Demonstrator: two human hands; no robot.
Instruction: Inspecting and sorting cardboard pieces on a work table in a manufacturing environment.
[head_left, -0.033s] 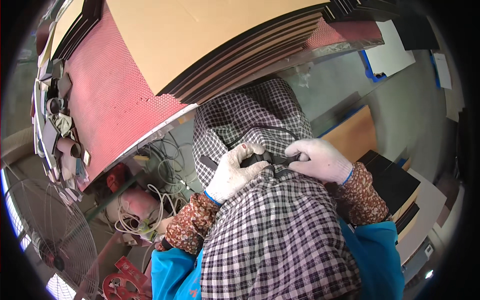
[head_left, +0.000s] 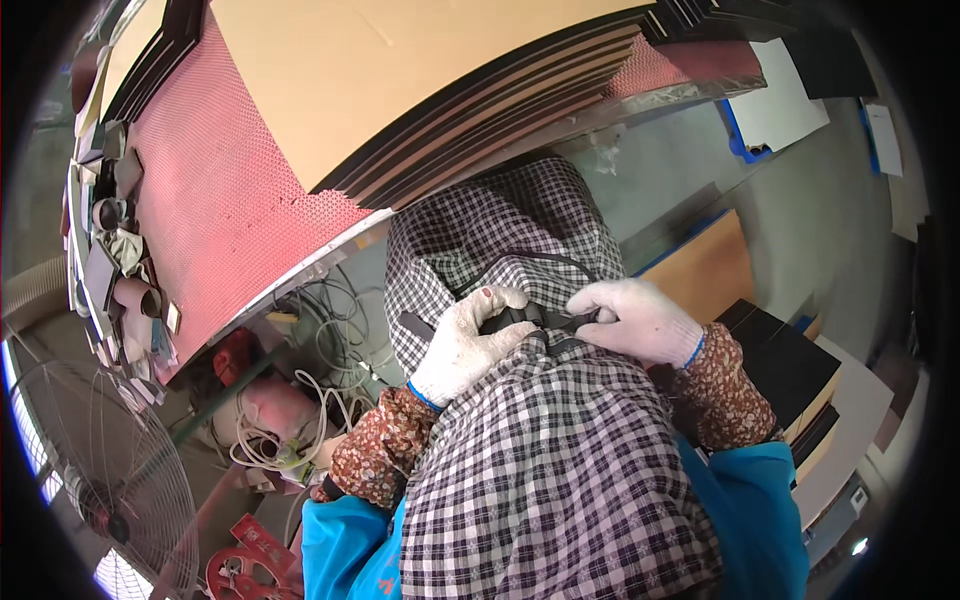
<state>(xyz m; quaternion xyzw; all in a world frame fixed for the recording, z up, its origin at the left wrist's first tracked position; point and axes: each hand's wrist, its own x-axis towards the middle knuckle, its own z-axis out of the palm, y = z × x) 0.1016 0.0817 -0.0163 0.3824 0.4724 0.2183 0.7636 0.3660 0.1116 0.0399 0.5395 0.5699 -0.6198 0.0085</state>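
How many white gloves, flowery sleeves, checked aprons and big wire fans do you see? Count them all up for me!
White gloves: 2
Flowery sleeves: 2
Checked apron: 1
Wire fan: 1
Total: 6

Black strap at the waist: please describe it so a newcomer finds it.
Start from the checked garment filling the lower middle of the view. At its waist, the black strap shows between the white-gloved left hand and right hand. Its solid black sets it apart from the checked cloth and white gloves.
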